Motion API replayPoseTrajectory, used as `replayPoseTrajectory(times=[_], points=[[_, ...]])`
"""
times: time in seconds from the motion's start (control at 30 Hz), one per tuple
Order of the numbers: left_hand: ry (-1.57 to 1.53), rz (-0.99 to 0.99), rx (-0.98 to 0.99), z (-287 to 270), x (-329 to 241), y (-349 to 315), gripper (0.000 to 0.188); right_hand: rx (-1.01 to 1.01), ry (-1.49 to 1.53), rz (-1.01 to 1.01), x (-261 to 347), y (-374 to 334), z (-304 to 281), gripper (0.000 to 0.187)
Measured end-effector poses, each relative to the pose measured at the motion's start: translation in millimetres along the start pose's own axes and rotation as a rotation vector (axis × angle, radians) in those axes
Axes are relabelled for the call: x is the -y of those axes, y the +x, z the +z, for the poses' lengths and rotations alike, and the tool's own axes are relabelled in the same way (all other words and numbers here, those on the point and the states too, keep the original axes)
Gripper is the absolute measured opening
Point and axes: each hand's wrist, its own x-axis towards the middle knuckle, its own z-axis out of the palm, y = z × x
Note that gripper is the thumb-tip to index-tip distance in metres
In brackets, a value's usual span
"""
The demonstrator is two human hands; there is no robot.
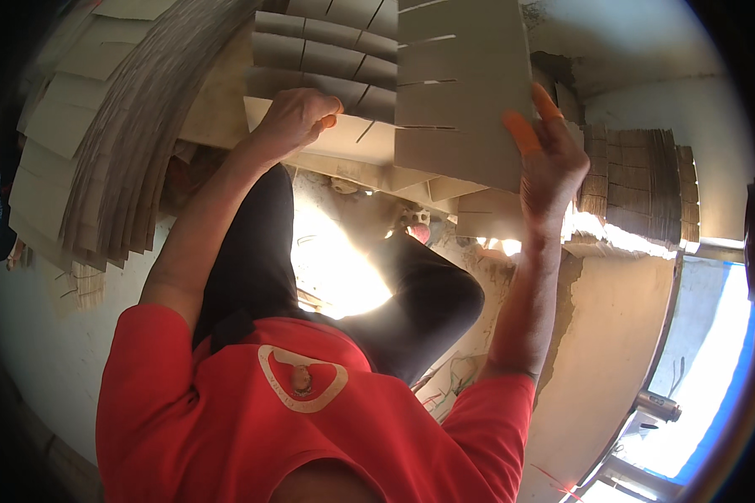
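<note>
My right hand (555,163) grips the right edge of a large flat cardboard sheet (478,109) with short slots along its left side. Orange covers sit on its thumb and a finger. My left hand (298,121) is closed in a pinch at the near edge of a slotted cardboard divider (369,138), and orange shows on its fingertips too. What exactly lies between those fingers is partly hidden. Beyond this hand, several more slotted strips (327,50) stand in rows, crossed by dark gaps. The sheet overlaps the right end of these rows.
A tall fanned stack of cardboard sheets (126,126) rises on the left. More bundled cardboard pieces (642,180) stand at the right, on a ledge. Below the work lie loose cardboard pieces (478,214) near my bent knees. Bright sunlight falls between my legs.
</note>
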Motion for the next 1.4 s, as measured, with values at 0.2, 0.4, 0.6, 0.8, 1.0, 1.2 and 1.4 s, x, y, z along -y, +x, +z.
replayPoseTrajectory(times=[0.2, 0.4, 0.6, 0.8, 1.0, 1.2, 1.4], points=[[-0.032, 0.017, 0.011, 2.7, -0.1, 2.1, 0.011, 0.068, -0.124, -0.104, -14.1, 16.1, 27.9, 0.04], [-0.041, 0.01, 0.012, 2.7, 1.9, 3.6, 0.014, 0.111, -0.216, -0.113, -10.8, 17.5, 45.5, 0.04], [-0.059, -0.006, 0.014, 1.2, 2.7, 7.6, 0.012, 0.195, -0.207, -0.101, -2.0, 26.9, 49.8, 0.039], [-0.097, -0.032, 0.013, 2.2, 2.3, 9.8, 0.009, 0.36, -0.172, -0.119, -20.1, 33.5, 72.9, 0.043], [-0.062, -0.037, 0.037, 2.9, 6.4, 12.2, 0.01, 0.574, -0.185, -0.05, -15.6, 21.5, 101.7, 0.032], [-0.035, -0.094, 0.108, -2.1, 3.2, 14.9, 0.012, 0.616, -0.249, -0.115, -22.3, 20.5, 101.3, 0.049], [-0.045, -0.086, 0.102, 0.6, 1.8, 16.8, 0.012, 0.569, -0.255, -0.099, -26.0, 2.9, 116.0, 0.032]])
